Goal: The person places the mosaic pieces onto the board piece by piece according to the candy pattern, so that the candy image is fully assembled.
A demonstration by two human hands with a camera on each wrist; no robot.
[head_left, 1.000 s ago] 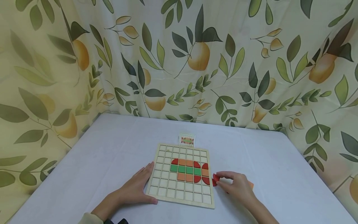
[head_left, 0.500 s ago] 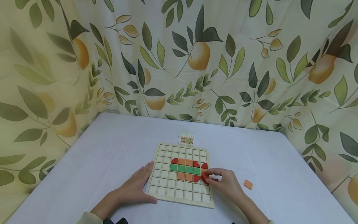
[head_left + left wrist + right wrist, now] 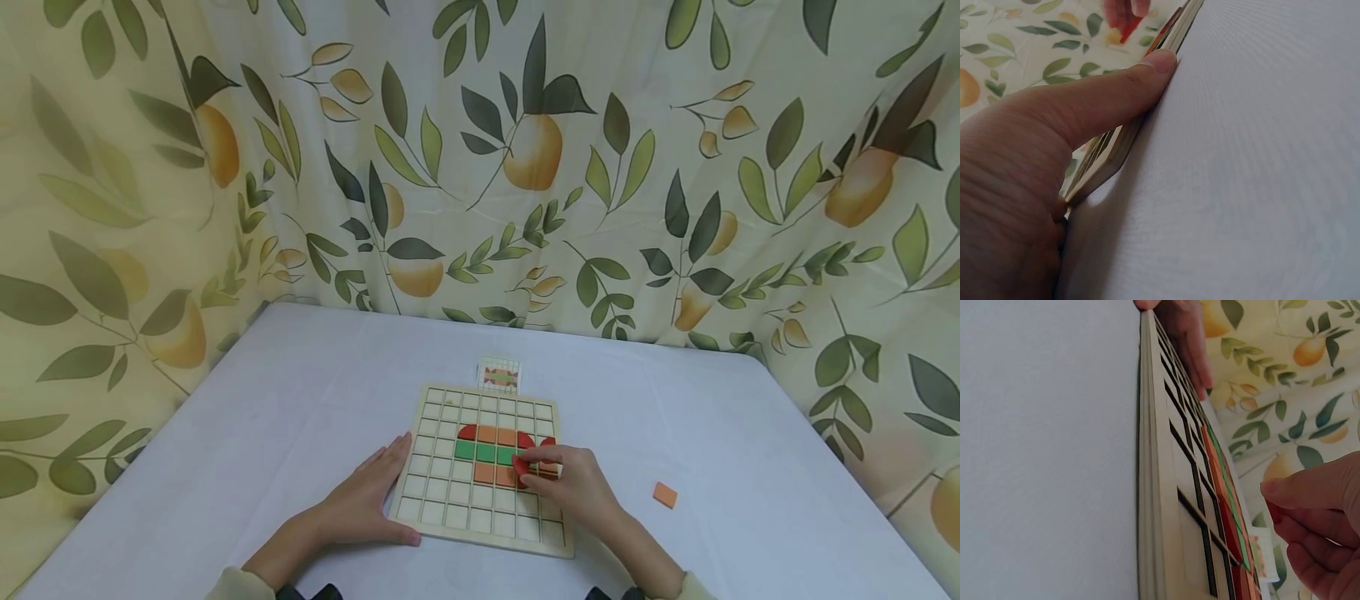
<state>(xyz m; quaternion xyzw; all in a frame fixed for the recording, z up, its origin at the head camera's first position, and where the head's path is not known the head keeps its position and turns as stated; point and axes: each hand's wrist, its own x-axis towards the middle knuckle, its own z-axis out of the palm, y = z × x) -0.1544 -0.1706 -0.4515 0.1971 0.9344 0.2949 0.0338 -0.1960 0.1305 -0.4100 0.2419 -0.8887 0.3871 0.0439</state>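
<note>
A wooden grid board point(image 3: 461, 514) lies on the table, with a pattern of red, orange and green tiles in its cells. My left hand point(image 3: 367, 496) rests against its lower left corner. The fingers lie straight along the left side, and the thumb point(image 3: 1110, 97) presses the near edge in the left wrist view. Over the right part of the pattern, my right hand point(image 3: 573, 483) pinches a red tile point(image 3: 519, 465) between thumb and fingers. The right wrist view shows this tile point(image 3: 1273, 512) held above the board, mostly covered by fingertips. My right hand hides several placed tiles.
A small pattern card point(image 3: 500, 375) sits just behind the board's far edge. One loose orange square tile point(image 3: 665, 494) lies to the right of the board. White cloth point(image 3: 337, 367) covers the table, and a leaf-and-fruit curtain point(image 3: 480, 233) hangs behind.
My right hand has moved left from beside the board to above the pattern, carrying the red tile. The loose orange tile has come into full view. My left hand stays put.
</note>
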